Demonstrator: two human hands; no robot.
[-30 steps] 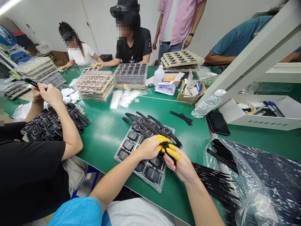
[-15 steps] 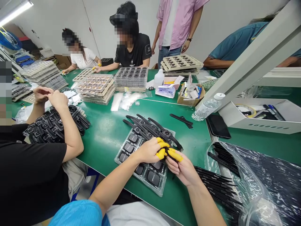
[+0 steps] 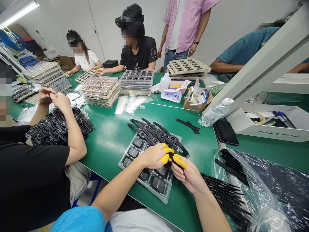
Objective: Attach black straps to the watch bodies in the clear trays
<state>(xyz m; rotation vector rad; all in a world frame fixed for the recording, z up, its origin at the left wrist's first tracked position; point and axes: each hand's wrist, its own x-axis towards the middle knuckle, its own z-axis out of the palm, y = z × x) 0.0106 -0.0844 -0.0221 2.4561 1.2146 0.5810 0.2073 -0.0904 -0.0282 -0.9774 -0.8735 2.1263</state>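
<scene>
My left hand (image 3: pixel 154 156) and my right hand (image 3: pixel 184 170) meet over a clear plastic tray (image 3: pixel 166 198), with yellow finger cots on their fingertips. Pinched between them is a black watch strap (image 3: pixel 178 165), mostly covered by the fingers; whether a watch body is joined to it I cannot tell. Square black watch bodies (image 3: pixel 158 184) sit in the tray's pockets. Across the tray's far side lie several watches with straps fitted (image 3: pixel 159 133). Beside my right forearm, loose black straps (image 3: pixel 224 193) are heaped.
A plastic bag of straps (image 3: pixel 277 174) lies at the right. Beyond it are a phone (image 3: pixel 225 132), a water bottle (image 3: pixel 214 112) and a white box (image 3: pixel 270 130). Two loose straps (image 3: pixel 188 125) rest mid-table. At left, a co-worker's arm (image 3: pixel 74 135) reaches over piled watches (image 3: pixel 49 130). Stacked trays (image 3: pixel 136 82) stand behind.
The view has shifted slightly, so everything sits a little lower and further right. Both my hands keep their grip on the strap, with only small finger movement.
</scene>
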